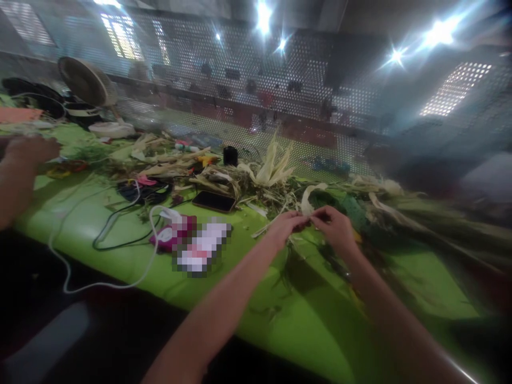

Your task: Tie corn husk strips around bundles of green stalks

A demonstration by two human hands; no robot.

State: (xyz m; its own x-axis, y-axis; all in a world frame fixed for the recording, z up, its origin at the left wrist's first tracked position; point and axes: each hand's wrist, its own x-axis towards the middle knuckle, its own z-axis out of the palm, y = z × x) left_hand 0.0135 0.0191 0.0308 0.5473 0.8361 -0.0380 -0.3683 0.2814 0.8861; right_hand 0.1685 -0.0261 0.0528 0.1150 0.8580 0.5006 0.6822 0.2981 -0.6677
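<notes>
Both my hands meet over the green-covered table (pixel 256 298), right of the middle of the view. A pale, curled strip of dried corn husk (pixel 307 199) rises from between the fingertips. My left hand (pixel 288 223) pinches its lower end from the left. From the right, my right hand (pixel 332 224) closes thumb and fingers at the same spot. Thin green stems (pixel 287 264) hang or lie below the hands; I cannot tell whether they join the strip. Behind the hands spreads a heap of dry husks and stalks (pixel 276 173).
A dark phone (pixel 214 201) lies left of my hands. Nearer are a magenta power block (pixel 174 233) with a white cable (pixel 150 261) and a blurred-out pale phone-shaped item (pixel 206 246). A fan (pixel 86 82) stands far left. Another person's hand (pixel 30 149) works at the left edge.
</notes>
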